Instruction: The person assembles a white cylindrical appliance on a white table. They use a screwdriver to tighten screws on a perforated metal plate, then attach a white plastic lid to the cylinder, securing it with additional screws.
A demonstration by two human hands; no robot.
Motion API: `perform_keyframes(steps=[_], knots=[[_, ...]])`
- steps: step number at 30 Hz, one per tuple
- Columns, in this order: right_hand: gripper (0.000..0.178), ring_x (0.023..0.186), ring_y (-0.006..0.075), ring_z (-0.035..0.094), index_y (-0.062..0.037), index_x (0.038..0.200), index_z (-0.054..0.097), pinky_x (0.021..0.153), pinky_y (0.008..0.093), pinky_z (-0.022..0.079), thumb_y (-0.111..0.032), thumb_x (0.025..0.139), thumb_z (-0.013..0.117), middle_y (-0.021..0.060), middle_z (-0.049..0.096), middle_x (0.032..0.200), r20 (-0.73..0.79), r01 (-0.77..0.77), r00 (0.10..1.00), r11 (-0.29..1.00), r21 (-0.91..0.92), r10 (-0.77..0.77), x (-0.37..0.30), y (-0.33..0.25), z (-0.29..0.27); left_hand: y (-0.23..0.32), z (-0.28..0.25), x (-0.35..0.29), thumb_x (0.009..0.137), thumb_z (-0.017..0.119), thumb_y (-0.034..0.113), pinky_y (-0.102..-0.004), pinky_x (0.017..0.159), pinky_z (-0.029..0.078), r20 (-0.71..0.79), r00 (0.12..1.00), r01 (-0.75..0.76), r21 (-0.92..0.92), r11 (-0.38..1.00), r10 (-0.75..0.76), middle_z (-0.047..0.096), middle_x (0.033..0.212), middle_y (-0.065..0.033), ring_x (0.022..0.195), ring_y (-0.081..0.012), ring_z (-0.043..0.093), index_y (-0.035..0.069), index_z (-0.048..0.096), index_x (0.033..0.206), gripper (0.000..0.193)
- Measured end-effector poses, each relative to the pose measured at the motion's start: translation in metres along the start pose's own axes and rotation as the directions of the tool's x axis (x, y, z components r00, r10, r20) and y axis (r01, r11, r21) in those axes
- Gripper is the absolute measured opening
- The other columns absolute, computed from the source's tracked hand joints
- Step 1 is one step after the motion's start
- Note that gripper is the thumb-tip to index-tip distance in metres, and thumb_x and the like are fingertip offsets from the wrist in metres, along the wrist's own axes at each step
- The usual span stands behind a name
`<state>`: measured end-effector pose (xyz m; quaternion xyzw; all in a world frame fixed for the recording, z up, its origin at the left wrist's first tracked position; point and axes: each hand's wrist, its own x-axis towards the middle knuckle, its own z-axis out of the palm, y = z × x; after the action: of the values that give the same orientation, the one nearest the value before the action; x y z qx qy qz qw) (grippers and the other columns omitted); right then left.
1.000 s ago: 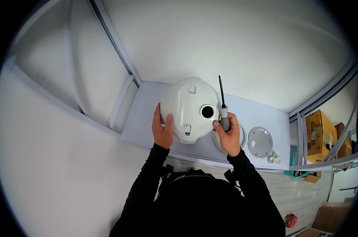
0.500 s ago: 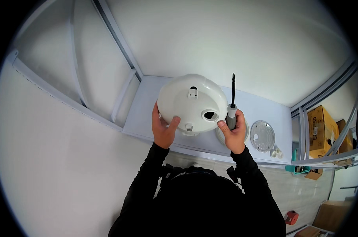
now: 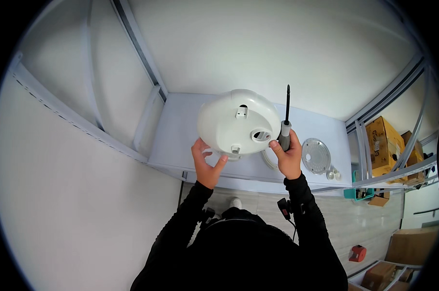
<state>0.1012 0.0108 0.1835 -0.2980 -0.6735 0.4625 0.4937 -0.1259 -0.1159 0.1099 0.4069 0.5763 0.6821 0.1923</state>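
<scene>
A white rounded plastic cover (image 3: 219,121) is held up over the table, its outer face toward me, with an oval opening at lower right and a small slot near the top. My left hand (image 3: 209,166) supports its lower left edge, fingers curled at the rim and thumb by the small tab at the bottom. The right hand (image 3: 289,157) has its thumb on the cover's right edge. That same hand grips a screwdriver (image 3: 285,135) with a grey handle, its black shaft pointing up and away from me. Behind the cover, the fingertips are partly hidden.
The pale table (image 3: 176,126) stands against a white wall. On its right lie a round perforated metal plate (image 3: 317,160) and small whitish pieces (image 3: 333,173). Partly covered by my right hand is a round whitish part (image 3: 269,159). Cardboard boxes (image 3: 382,145) and a teal basket (image 3: 357,193) are beyond the frame posts.
The cover has tilted and shifted slightly right. My left hand has slid down and right along its lower edge, with the thumb off the face. The right hand keeps its grip.
</scene>
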Motion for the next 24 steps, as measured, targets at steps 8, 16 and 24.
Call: perform_keyframes(steps=[8, 16, 24], knots=[[0.05, 0.093, 0.0101, 0.061, -0.0003, 0.133, 0.057, 0.086, 0.027, 0.05, -0.018, 0.093, 0.08, 0.0017, 0.068, 0.105, -0.004, -0.105, 0.994, 0.989, 0.103, 0.106, 0.01, 0.001, 0.002, -0.011, 0.049, -0.03, 0.066, 0.097, 0.028, -0.0416, 0.092, 0.046, -0.054, 0.998, 0.0, 0.403, 0.915, 0.024, 0.048, 0.119, -0.0144, 0.109, -0.0296, 0.052, 0.001, 0.045, 0.123, 0.082], [0.051, 0.097, 0.01, 0.062, -0.0004, 0.134, 0.058, 0.087, 0.0279, 0.051, -0.017, 0.092, 0.081, 0.0022, 0.069, 0.11, 0.124, -0.111, 0.988, 0.98, 0.168, 0.09, 0.018, 0.002, -0.008, -0.008, 0.074, -0.025, 0.065, 0.097, 0.029, -0.0419, 0.09, 0.046, -0.251, 0.967, 0.06, 0.4, 0.915, 0.047, 0.049, 0.118, -0.0137, 0.108, -0.0297, 0.053, 0.0, 0.048, 0.12, 0.079], [0.049, 0.095, 0.0098, 0.064, -0.0006, 0.131, 0.058, 0.087, 0.0277, 0.052, -0.01, 0.089, 0.083, 0.0018, 0.07, 0.106, 0.274, -0.172, 0.957, 0.944, 0.281, 0.093, 0.035, 0.012, -0.015, 0.01, 0.09, -0.03, 0.066, 0.095, 0.028, -0.044, 0.093, 0.047, -0.367, 0.93, 0.174, 0.426, 0.888, -0.006, 0.05, 0.121, -0.0137, 0.112, -0.0312, 0.053, 0.001, 0.05, 0.12, 0.074]])
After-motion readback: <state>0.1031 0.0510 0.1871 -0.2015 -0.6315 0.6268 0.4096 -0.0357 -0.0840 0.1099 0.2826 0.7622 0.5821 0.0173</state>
